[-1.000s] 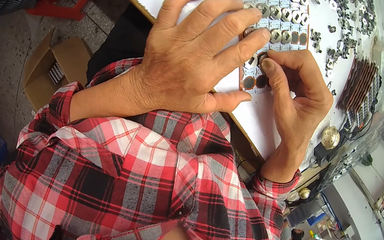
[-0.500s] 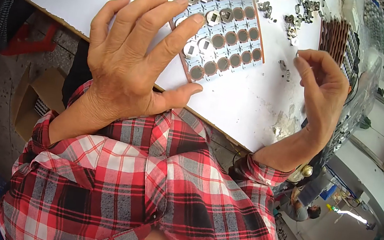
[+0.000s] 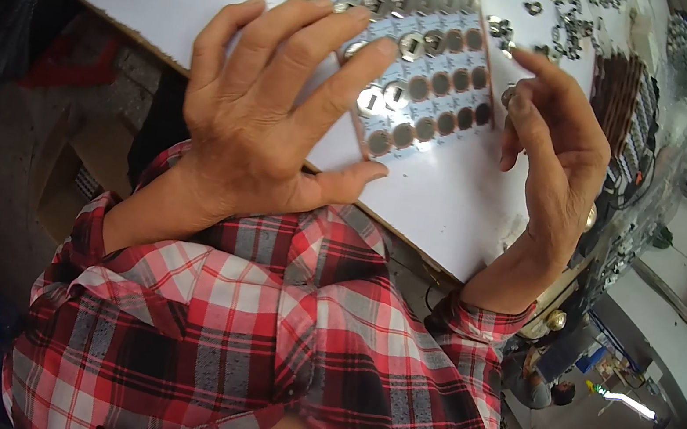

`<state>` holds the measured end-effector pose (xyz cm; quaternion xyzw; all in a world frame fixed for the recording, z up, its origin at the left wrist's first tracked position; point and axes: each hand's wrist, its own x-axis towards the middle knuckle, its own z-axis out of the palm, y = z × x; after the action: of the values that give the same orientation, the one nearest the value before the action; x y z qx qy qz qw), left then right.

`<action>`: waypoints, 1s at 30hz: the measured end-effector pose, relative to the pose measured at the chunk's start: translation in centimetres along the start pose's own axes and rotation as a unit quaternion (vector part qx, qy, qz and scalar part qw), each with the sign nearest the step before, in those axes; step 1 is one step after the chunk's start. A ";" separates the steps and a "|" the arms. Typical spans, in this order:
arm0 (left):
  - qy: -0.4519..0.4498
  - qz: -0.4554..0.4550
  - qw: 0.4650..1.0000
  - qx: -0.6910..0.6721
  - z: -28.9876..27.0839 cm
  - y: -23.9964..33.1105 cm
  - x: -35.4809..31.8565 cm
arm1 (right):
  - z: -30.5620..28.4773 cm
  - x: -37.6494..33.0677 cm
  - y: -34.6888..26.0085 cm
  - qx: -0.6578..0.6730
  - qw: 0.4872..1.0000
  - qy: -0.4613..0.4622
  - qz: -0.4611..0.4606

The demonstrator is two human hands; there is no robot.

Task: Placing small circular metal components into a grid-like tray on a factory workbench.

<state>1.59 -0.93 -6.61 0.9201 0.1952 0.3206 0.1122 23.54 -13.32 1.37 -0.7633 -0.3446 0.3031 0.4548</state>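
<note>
Right fingers (image 3: 521, 106) pinched metal clip (image 3: 508, 92) | left fingers (image 3: 372, 54) lay spread over circuit panel (image 3: 421, 109) | level clip, steady panel likely helped

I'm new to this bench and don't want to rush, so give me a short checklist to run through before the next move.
1. Panel lying on the white table: ok.
2. Left hand at the panel's left edge, fingers spread: ok.
3. Small metal piece at the fingertips of the right hand: ok, apparently pinched.
4. Which way up that piece is: cannot tell, too small and blurred.
5. Every round pad covered: not ok, the row of pads nearest the person is bare.
6. Loose metal pieces lying off the panel: ok.
</note>
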 end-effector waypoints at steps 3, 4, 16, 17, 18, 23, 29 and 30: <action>0.011 -0.010 1.000 -0.013 0.1 0.2 0.2 | 1.4 -0.2 0.2 0.020 0.999 -0.025 -0.033; 0.001 -0.011 1.000 -0.028 -0.1 0.2 0.2 | 1.9 -0.4 0.0 0.039 0.998 -0.035 -0.023; -0.036 -0.031 0.995 -0.087 -0.8 0.6 1.3 | 4.5 -0.6 0.8 0.032 0.998 -0.027 -0.040; -0.043 -0.028 0.995 -0.081 -0.8 0.6 1.3 | 4.4 -0.6 0.9 0.031 0.998 -0.027 -0.039; -0.043 -0.028 0.995 -0.081 -0.8 0.6 1.3 | 4.3 -0.7 0.9 0.026 0.997 -0.037 -0.054; -0.031 -0.023 0.996 -0.075 -0.6 0.5 1.2 | 4.3 -0.6 1.2 0.027 0.994 -0.056 -0.085; -0.033 -0.019 0.996 -0.079 -0.6 0.5 1.4 | 3.7 -0.5 1.1 -0.007 0.995 -0.062 -0.072; -0.033 -0.020 0.996 -0.080 -0.6 0.5 1.5 | 3.7 -0.6 1.1 -0.003 0.996 -0.061 -0.071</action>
<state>2.46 -0.72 -5.16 0.9142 0.1833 0.3025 0.1979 20.63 -12.35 -0.99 -0.7185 -0.4260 0.3150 0.4506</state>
